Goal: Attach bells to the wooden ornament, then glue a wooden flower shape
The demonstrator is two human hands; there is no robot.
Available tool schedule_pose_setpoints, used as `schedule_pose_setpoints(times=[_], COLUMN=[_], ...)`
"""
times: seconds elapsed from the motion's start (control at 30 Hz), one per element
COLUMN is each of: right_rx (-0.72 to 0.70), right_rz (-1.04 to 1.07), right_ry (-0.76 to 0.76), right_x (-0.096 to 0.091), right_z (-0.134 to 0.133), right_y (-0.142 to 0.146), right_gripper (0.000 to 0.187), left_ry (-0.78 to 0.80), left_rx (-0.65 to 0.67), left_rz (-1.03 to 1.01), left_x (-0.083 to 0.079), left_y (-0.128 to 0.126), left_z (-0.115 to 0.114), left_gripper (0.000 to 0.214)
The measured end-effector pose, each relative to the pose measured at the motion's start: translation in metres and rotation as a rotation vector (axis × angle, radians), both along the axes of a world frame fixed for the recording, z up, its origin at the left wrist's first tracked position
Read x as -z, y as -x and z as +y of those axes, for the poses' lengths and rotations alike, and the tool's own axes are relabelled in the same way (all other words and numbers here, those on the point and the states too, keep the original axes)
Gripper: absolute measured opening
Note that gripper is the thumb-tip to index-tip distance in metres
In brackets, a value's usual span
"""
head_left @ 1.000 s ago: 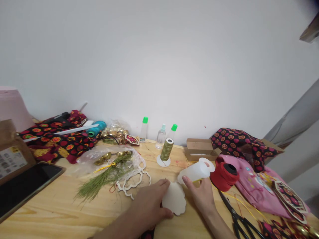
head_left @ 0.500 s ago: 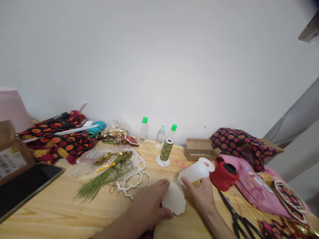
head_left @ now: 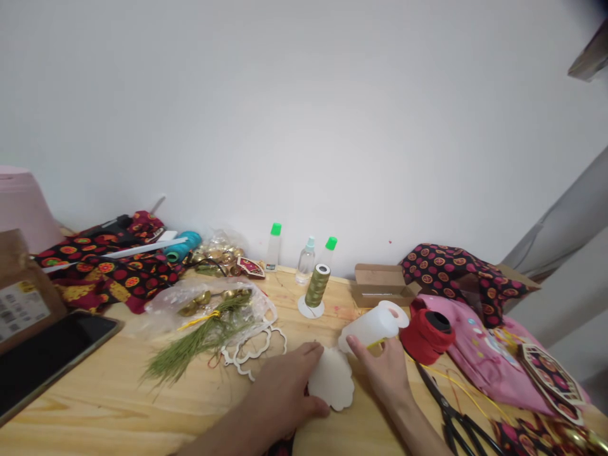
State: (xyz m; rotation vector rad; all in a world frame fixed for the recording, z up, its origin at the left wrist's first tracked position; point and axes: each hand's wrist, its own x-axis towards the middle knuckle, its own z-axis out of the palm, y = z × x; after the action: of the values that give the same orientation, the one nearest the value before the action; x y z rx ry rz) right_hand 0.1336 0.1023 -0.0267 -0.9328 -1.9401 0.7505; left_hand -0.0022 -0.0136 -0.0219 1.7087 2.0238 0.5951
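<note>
Cream scalloped cutout [head_left: 334,380], flat, w/ left hand [head_left: 285,392] on edge.

Thread cone [head_left: 318,286] stands behind cutout [head_left: 332,380]; scissors [head_left: 451,415] lie right.

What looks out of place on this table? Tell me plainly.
The white spool lies tipped on its side by the right hand, while the olive thread spool stands upright. Nothing looks spilled.

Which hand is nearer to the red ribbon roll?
Right. The right hand lies just left of the red ribbon roll. The left hand rests farther left, on the white scalloped cutout.
</note>
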Motion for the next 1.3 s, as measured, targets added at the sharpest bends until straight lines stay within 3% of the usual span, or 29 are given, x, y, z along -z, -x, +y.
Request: schedule_pose_setpoints(times=[0.47,0.73,1.03,1.3], right_rx=[0.014,0.096,0.064,0.111], right_rz=[0.044,0.112,0.085,0.116], right_ry=[-0.033,-0.002,0.055,-0.005], right_x=[-0.0038,0.0014,0.0005,0.0024], right_z=[0.0003,0.0004,0.0004,0.0019], right_y=[0.0007,0.0016,0.0026,0.0026], right_gripper=[0.019,0.024,0.023,0.027], left_ry=[-0.005,0.009,-0.017,0.012], left_rx=[0.007,0.001,0.007,-0.006], left_rz=[0.008,0.019,0.007,0.011], left_x=[0.0005,-0.0001,0.0013,-0.0009], left_y=[0.0008,0.0001,0.0008,-0.0002], left_z=[0.0002,0.0007,0.0006,0.0006], left_gripper=[0.064,0.066,0.065,0.065])
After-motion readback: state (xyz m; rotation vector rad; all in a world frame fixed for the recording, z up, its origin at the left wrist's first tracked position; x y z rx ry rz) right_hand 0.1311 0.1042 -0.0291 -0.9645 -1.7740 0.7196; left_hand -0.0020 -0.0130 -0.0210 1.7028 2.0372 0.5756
